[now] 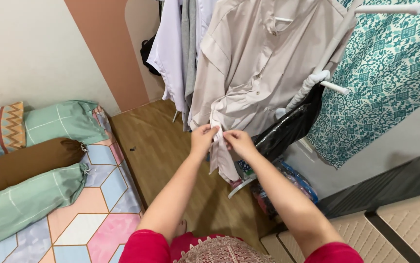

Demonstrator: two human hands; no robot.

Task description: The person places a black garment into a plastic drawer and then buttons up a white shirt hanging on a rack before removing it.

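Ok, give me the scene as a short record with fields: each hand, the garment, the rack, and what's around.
left hand: pinching the lower front edge of the beige shirt
right hand: gripping the same edge, close beside the left
shirt: hangs on a white clothes rack, front facing the camera
beside it: white and grey garments
below the rack: black plastic bag
left side: mattress with patterned sheet, green bolsters
floor: wood

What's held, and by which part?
Both hands, left hand and right hand, pinch the beige shirt at its lower front edge.
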